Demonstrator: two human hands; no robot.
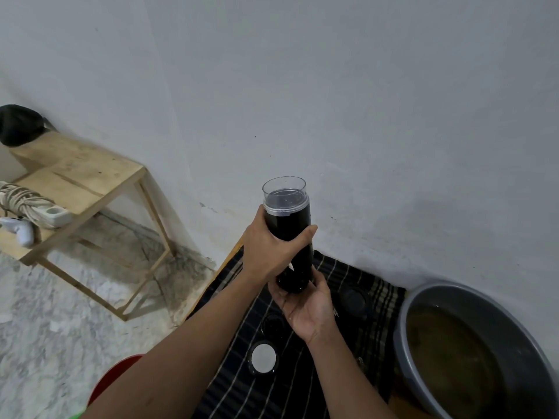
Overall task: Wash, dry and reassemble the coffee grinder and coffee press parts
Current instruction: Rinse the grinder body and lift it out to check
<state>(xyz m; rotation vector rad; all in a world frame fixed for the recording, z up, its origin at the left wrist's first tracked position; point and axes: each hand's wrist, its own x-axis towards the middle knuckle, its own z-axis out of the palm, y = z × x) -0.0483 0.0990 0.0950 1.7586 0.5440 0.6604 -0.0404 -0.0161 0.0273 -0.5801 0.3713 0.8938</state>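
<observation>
I hold a black cylindrical coffee grinder (295, 234) upright in front of the wall, a clear plastic cup (283, 189) fitted on its silver-ringed top. My left hand (269, 252) wraps around the middle of the body. My right hand (305, 306) cups the bottom end from below. On the dark striped cloth (348, 285) under my arms lie a round black part with a white centre (263, 357), a black ring-shaped part (273, 325) and another black round part (354, 299).
A grey basin (405, 313) of brownish water stands at the right. At the left a low wooden table (87, 189) carries a power strip with coiled cable (36, 207) and a white game controller (19, 231). A red container edge (118, 376) shows bottom left.
</observation>
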